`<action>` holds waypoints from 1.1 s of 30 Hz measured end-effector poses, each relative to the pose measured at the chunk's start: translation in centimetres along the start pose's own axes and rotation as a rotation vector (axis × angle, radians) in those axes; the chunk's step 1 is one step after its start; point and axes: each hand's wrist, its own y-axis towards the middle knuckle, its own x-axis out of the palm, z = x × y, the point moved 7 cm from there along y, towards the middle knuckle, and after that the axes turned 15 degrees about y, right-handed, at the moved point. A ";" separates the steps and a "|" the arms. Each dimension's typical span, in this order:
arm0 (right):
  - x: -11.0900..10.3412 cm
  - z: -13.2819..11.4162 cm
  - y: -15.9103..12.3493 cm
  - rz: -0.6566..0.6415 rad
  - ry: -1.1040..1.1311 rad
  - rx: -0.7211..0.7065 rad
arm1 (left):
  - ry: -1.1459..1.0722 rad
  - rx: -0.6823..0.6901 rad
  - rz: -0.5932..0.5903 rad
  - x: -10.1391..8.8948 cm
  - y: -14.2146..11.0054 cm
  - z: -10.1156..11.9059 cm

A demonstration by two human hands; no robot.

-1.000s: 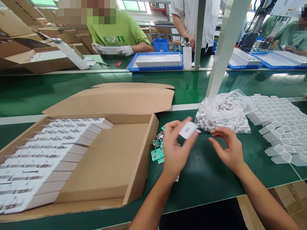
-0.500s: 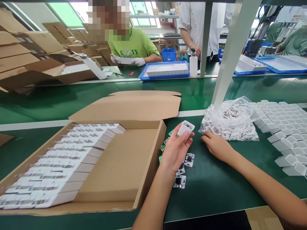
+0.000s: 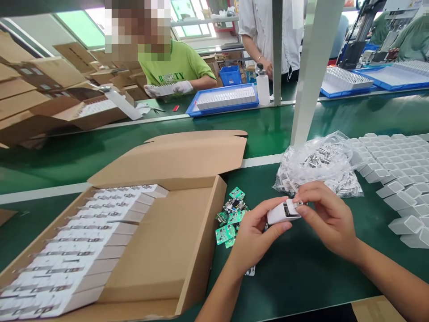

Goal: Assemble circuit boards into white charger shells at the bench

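Note:
My left hand (image 3: pixel 252 237) grips a small white plastic casing (image 3: pixel 277 214), its open end turned to the right with dark parts showing inside. Fingers of my right hand (image 3: pixel 331 219) pinch a small white piece with a bit of metal (image 3: pixel 298 203) against that open end. Whether the piece sits inside the casing, I cannot tell. Left of my hands, green circuit boards (image 3: pixel 226 233) lie in a loose pile, partly hidden by my left hand. Just beyond my right hand is a clear plastic bag (image 3: pixel 288 167) full of similar small white and metal pieces.
An open cardboard box (image 3: pixel 167 250) at left holds rows of white units (image 3: pixel 77 241). Many white casings (image 3: pixel 398 179) stand at right. A pale post (image 3: pixel 304 89) rises behind the bag. Across the green bench, a gloved person in a green shirt (image 3: pixel 174 67) works near a blue tray (image 3: pixel 221 100).
My right hand has left the bag's edge with a small piece and met the casing. My left hand has moved right and lower, turning the casing sideways. The view has shifted slightly.

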 end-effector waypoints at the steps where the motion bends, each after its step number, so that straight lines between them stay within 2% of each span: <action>1: 0.1 0.1 0.0 -0.009 0.003 -0.002 | 0.029 0.006 0.010 -0.1 -0.1 0.0; 7: 0.7 0.3 -0.1 -0.028 0.015 -0.006 | 0.243 0.135 0.102 -0.5 -0.5 0.5; 13: 0.5 0.8 0.0 -0.019 -0.013 0.083 | 0.415 0.321 0.184 -0.4 -0.8 1.8; 18: 0.3 0.1 0.3 0.010 -0.043 0.041 | 0.488 0.470 0.201 -0.1 -1.1 3.0; 24: -0.6 -0.2 0.6 0.057 -0.074 0.081 | 0.487 0.501 0.198 -0.1 -1.2 3.3; 29: 0.1 -0.7 0.6 -0.061 -0.149 0.012 | 0.482 0.528 0.198 0.0 -1.3 3.4; 33: 0.4 -0.9 0.4 -0.091 -0.170 -0.034 | 0.501 0.546 0.189 0.0 -1.4 3.4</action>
